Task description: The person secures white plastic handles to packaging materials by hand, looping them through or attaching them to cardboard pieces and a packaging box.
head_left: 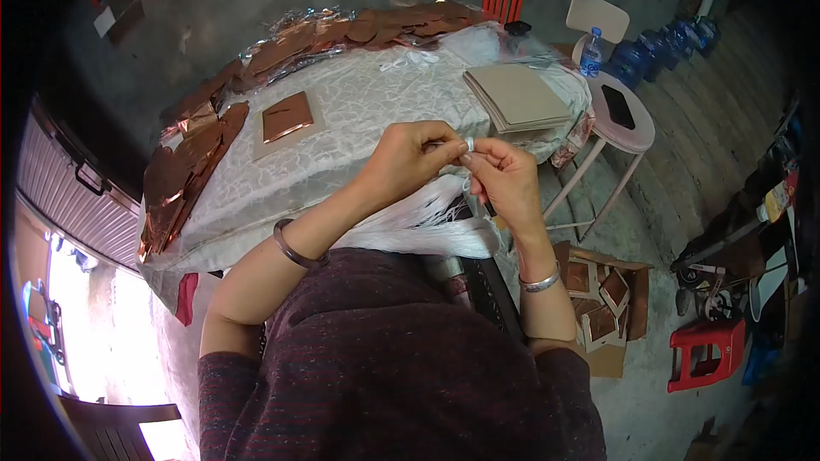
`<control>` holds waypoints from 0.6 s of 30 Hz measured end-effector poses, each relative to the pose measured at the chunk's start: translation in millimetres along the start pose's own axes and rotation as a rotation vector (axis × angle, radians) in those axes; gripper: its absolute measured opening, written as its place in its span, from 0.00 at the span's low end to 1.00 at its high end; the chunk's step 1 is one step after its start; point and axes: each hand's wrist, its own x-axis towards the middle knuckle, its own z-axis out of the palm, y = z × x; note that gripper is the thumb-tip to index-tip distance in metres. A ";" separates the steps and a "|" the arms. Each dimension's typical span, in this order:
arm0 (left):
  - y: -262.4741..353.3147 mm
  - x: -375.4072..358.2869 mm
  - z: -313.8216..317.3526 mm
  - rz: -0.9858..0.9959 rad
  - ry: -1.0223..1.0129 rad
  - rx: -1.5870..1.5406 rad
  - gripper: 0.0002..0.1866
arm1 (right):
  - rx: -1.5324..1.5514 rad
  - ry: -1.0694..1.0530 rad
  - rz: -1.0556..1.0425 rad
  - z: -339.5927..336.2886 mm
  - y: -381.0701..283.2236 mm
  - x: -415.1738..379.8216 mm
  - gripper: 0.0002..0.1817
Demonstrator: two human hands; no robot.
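Note:
My left hand [418,152] and my right hand [506,172] meet above the near edge of the cloth-covered table. Both are closed, their fingertips pinching a small white piece of thread [468,145] between them. Below the hands, a thick bundle of white thread [427,226] lies across my lap. On the lace tablecloth [367,102] a copper-coloured foil square [287,117] rests on a beige board, left of my hands. A stack of beige boards [518,96] sits beyond my right hand.
Copper foil sheets [192,171] line the table's left and far edges. At the right stands a stool [636,132] with a black phone [618,107] and a water bottle [591,53]. A box of foil-covered boards [636,307] and a red stool [707,352] are on the floor.

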 end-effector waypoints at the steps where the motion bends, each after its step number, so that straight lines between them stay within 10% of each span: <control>1: -1.4 -0.5 0.0 0.029 0.024 -0.040 0.08 | -0.026 0.005 -0.020 0.5 -0.9 -0.1 0.09; 6: -15.6 -5.2 0.2 -0.002 0.015 -0.172 0.09 | 0.096 -0.004 -0.081 5.6 -4.7 -0.3 0.08; 11: -11.1 -15.5 10.3 -0.339 0.037 -0.987 0.06 | 0.066 0.006 -0.091 4.8 -3.8 -0.7 0.10; 18: -17.0 -20.4 13.1 -0.383 -0.132 -1.055 0.04 | 0.253 -0.031 -0.113 5.3 -4.1 1.7 0.13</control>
